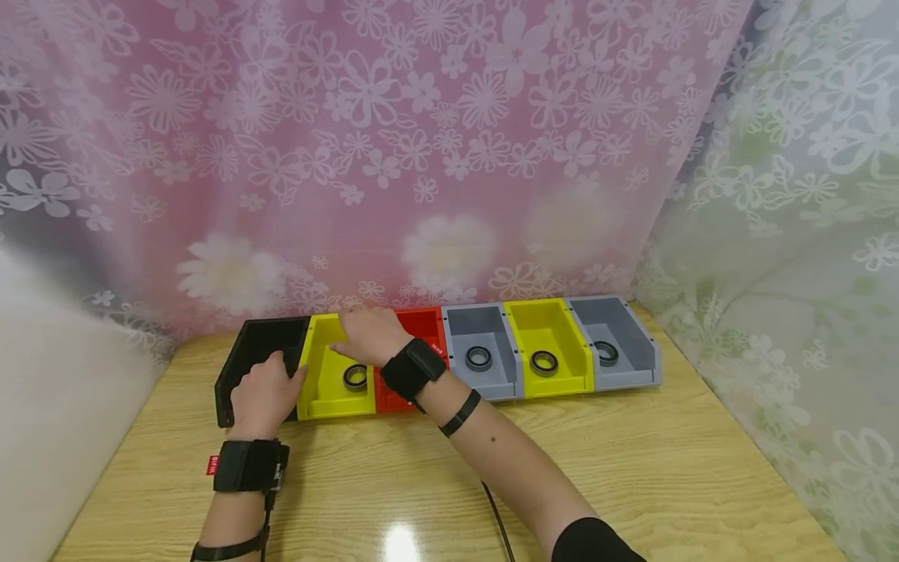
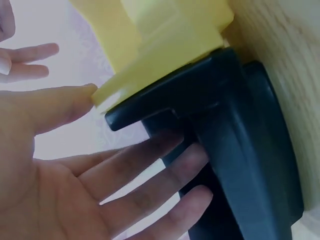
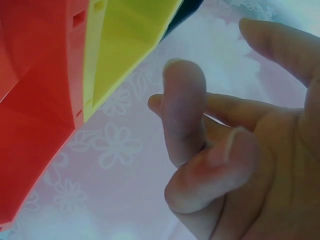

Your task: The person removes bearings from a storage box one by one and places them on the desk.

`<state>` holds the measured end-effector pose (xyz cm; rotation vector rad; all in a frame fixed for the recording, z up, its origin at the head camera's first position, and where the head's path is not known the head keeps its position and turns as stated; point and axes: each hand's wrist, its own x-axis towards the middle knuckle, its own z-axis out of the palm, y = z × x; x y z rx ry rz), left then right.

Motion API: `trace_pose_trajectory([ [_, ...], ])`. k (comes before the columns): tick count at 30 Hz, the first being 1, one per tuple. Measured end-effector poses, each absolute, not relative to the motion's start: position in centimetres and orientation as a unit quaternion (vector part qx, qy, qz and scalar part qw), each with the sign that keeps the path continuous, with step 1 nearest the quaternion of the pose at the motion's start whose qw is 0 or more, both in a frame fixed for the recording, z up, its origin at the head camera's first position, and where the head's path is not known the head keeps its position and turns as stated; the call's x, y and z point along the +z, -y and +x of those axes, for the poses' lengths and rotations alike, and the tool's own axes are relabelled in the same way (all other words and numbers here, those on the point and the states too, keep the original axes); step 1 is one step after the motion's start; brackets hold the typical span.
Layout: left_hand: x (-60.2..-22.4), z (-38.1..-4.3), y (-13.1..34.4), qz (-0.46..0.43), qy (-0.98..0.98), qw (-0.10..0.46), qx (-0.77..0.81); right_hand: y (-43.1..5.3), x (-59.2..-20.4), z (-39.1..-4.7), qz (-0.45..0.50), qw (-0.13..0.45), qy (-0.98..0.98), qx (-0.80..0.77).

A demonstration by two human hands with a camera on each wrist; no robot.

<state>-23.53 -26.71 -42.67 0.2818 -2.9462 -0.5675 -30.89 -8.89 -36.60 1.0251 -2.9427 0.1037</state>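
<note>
My left hand [image 1: 263, 396] is over the front of the black bin [image 1: 246, 355]. In the left wrist view its fingers reach in beside the black wall, while the thumb tip is right at the rim of the adjoining yellow bin [image 2: 157, 72]. Nothing shows in its palm. Above the back of the red bin [image 1: 430, 320] and the left yellow bin is my right hand [image 1: 372, 336], thumb apart and some fingers loosely bent, holding nothing in the right wrist view. A ring-shaped bearing [image 1: 355, 378] lies in the left yellow bin, between the hands.
Rightward, the joined row continues with a grey bin [image 1: 502, 388], a second yellow bin [image 1: 555, 312] and another grey bin [image 1: 642, 378]. Each holds one bearing, such as this one [image 1: 544, 363]. A floral curtain [image 1: 449, 156] hangs behind the wooden table [image 1: 597, 460]. A black cable [image 1: 497, 515] trails below the right forearm.
</note>
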Motion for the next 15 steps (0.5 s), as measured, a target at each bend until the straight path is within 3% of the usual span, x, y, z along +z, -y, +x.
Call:
trace_pose_trajectory([
  [15,-43.2,-23.8,26.3,0.076,0.979,0.051,-0.181,10.4,-40.4,-31.4,0.347,-0.017,0.937,0.029],
])
